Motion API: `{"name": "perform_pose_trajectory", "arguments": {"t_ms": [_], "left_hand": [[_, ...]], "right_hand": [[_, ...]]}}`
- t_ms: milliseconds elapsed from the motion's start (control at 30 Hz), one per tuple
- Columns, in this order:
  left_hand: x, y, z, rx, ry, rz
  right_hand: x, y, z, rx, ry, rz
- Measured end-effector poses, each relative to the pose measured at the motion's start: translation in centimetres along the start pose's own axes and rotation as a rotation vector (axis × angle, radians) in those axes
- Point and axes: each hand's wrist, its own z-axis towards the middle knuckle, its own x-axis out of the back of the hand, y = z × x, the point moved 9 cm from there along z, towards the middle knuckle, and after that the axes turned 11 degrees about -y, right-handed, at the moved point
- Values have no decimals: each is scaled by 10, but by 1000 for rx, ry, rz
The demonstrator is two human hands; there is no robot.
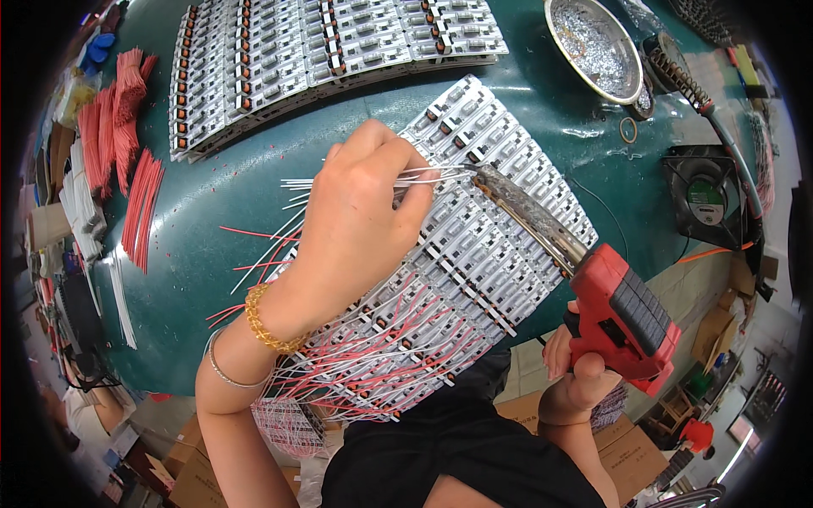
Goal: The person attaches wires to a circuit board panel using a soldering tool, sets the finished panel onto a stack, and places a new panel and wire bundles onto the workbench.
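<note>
My left hand (pixel 360 216) is closed in a pinch on several thin white wires (pixel 295 184), above a panel of small white circuit boards (pixel 533 190). The wires' far ends reach to the tip of a red soldering gun (pixel 614 296). My right hand (pixel 584 377) is wrapped round this gun's handle, its long metal barrel slanting up and left over the panel. Whether the tip touches a board cannot be made out. Red and white wires (pixel 381 347) stick out in rows from the panel's near part. My left palm and the pinched fingertips are partly hidden.
A stack of similar board panels (pixel 322 51) lies at the back left. Bundles of red wires (pixel 142 207) and white wires (pixel 80 207) lie at the left. At the right are a metal bowl of solder scraps (pixel 593 51), a coiled-spring iron holder (pixel 677 76) and a black fan (pixel 705 199).
</note>
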Motion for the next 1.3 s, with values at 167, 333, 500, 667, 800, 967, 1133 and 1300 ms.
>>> {"name": "perform_pose_trajectory", "arguments": {"t_ms": [167, 333, 500, 667, 800, 967, 1133, 1300], "left_hand": [[3, -3, 0, -8, 14, -25], [4, -2, 1, 10, 7, -33], [4, -1, 1, 4, 15, -6], [4, -2, 0, -13, 34, -9], [5, 0, 0, -25, 37, -10], [4, -1, 1, 52, 1, -65], [-1, 3, -5, 15, 22, -21], [-3, 7, -6, -58, 39, 52]], "right_hand": [[-1, 1, 3, -22, -2, -49], [9, 8, -2, -4, -55, -301], [19, 8, -11, 10, -32, -303], [-8, -10, 5, 38, -16, -32], [11, 0, -7, 66, -41, -178], [-2, -7, -2, -6, -6, -4], [-3, -6, -3, -6, -58, 9], [1, 1, -6, -10, -70, 26]]}}
